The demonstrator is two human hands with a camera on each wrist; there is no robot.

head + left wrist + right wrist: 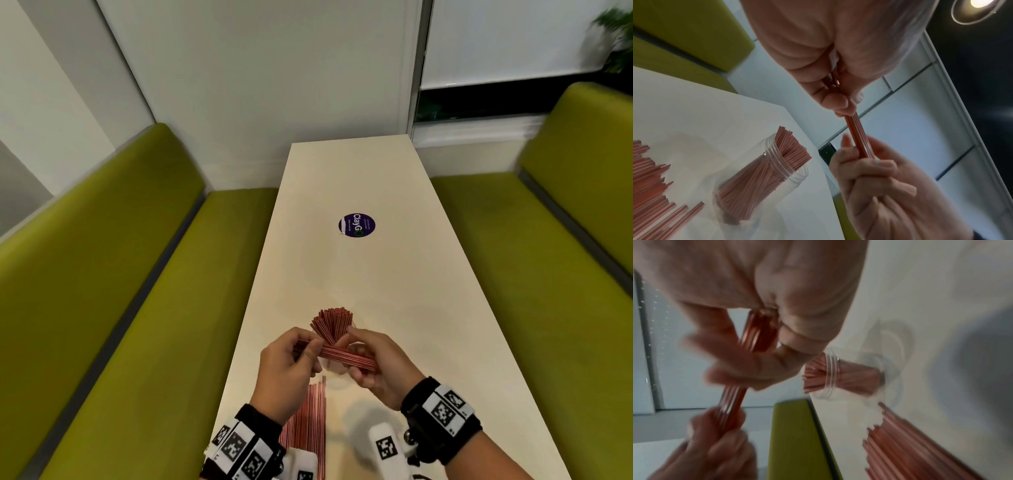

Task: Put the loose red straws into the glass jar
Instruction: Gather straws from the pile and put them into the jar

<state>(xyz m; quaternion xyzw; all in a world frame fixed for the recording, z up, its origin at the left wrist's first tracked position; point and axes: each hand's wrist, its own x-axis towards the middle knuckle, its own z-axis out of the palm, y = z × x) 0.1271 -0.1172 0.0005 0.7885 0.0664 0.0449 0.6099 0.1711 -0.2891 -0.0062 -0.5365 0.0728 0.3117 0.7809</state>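
**Bundle held level, not yet in the jar**

Both hands grip 1 small bundle of straws (346, 356), held roughly level above the table (394, 274). Left hand (291, 363) has fingers and thumb curled round one end. Right hand (373, 363) is curled round the other end. The bundle sits just in front of the jar (777, 167), above its mouth height.

Jar stands upright on the table, already packed, with straw tops fanning out above the rim. A loose pile of straws (308, 425) lies flat near the table's edge, beside the left wrist.

Step in hand, by my reading: squaring up a picked bundle before loading. Next move likely calls for tipping the bundle upright, one hand letting go, and threading the ends into whatever gap remains. Tight fit looks probable.
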